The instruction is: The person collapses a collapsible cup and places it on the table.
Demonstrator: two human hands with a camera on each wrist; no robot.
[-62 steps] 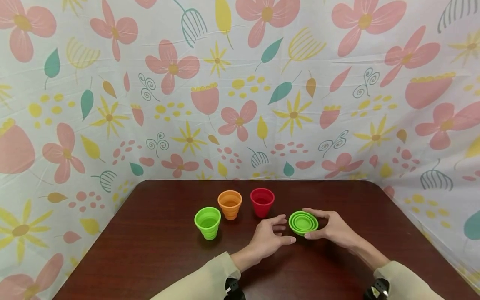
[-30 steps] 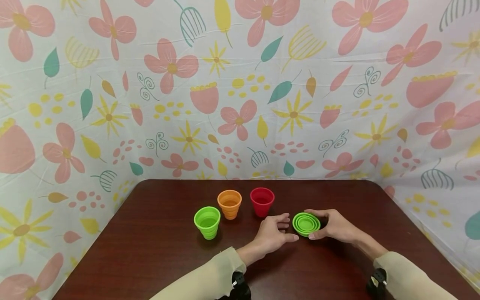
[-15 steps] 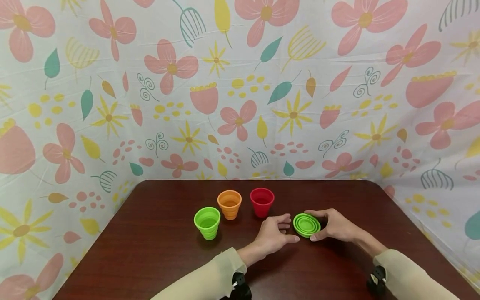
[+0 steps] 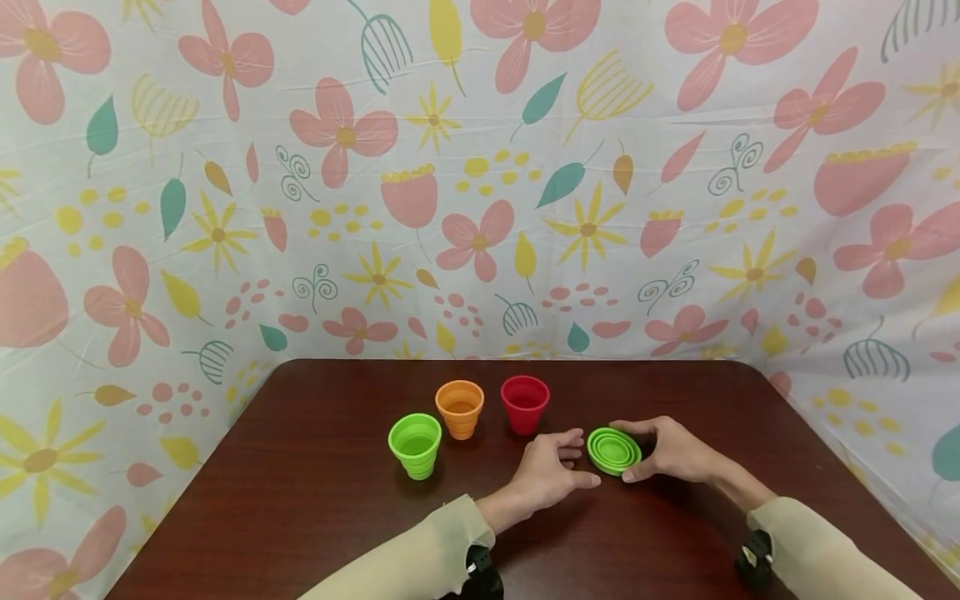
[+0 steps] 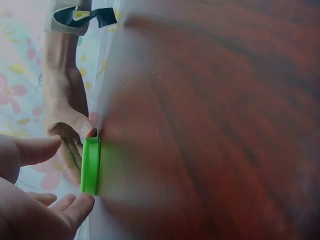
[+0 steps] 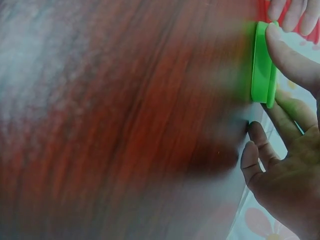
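Note:
A collapsed green silicone cup (image 4: 614,451) lies flat on the dark wooden table, its rings nested inside one another. On its right side, my right hand (image 4: 678,452) holds it by the rim between thumb and fingers. The right wrist view shows the thumb against the flattened cup (image 6: 261,65) and fingers behind it. My left hand (image 4: 542,471) hovers just left of the cup, thumb and fingers spread apart, with a small gap to the rim in the head view. Side-on in the left wrist view, the cup (image 5: 91,165) looks like a thin disc.
Left of my hands stand three extended cups: a green cup (image 4: 416,447), an orange cup (image 4: 460,408) and a red cup (image 4: 524,404). The red one is close behind my left hand. A flowered cloth (image 4: 480,183) hangs behind the table (image 4: 315,500).
Over the two seconds, the collapsed cup has slid slightly to the right with my right hand. My left hand has shifted a little right too. The three standing cups have stayed put.

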